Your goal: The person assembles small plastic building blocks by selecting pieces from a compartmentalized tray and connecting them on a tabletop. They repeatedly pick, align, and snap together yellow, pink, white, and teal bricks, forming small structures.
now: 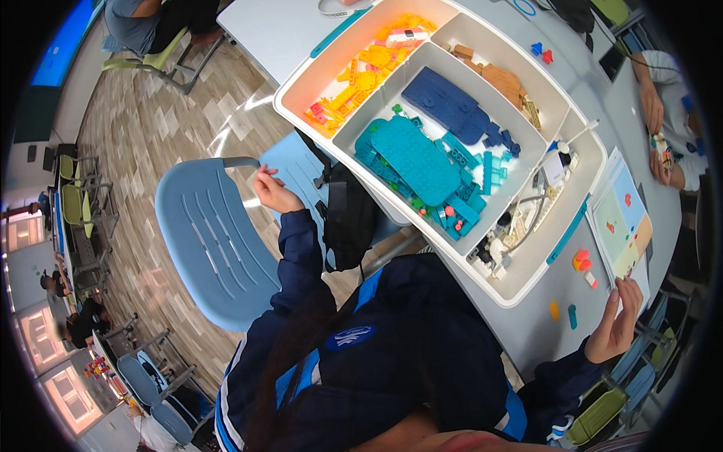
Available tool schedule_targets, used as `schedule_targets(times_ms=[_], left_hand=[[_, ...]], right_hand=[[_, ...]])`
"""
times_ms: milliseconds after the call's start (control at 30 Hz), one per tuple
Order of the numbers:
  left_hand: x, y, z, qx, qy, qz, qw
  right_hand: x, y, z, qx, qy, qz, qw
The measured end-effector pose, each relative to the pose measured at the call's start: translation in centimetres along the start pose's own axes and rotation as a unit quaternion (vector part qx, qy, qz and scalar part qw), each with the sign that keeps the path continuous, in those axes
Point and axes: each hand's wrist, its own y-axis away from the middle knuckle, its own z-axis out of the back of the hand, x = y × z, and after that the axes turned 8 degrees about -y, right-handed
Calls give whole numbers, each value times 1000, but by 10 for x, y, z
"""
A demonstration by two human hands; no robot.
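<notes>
My left hand (276, 190) hangs over the light blue chair (218, 241), fingers loosely bent and apart, holding nothing. At the right, my right hand (615, 322) has its fingers stretched out at the near edge of a picture booklet (619, 215); whether it grips a page I cannot tell. Between my hands on the table stands a big white sorting box (520, 295). Its compartments hold yellow-orange bricks (369, 68), a teal plate (416, 160) among teal pieces, dark blue plates (444, 98), brown pieces (506, 81), and white and grey parts (520, 233).
Near the booklet lie an orange-and-coral brick piece (582, 261), a yellow brick (554, 310) and a teal piece (572, 316). A black bag (350, 215) rests on the chair seat. Across the table, another person's hands (657, 143) hold a small brick build. Small blue and red pieces (541, 53) lie beyond the box.
</notes>
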Motion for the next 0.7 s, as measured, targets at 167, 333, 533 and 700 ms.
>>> schedule_targets(times_ms=[167, 333, 533, 700], left_hand=[[19, 20, 26, 15, -25, 48, 998], [-136, 5, 9, 44, 24, -65, 997], [-236, -17, -44, 166, -54, -314, 933], [-272, -42, -110, 476, -184, -403, 760]], right_hand=[[38, -68, -40, 113, -4, 119, 986], [52, -128, -90, 201, -69, 216, 953], [77, -202, -169, 241, -151, 242, 928], [103, -248, -252, 262, -183, 365, 874]])
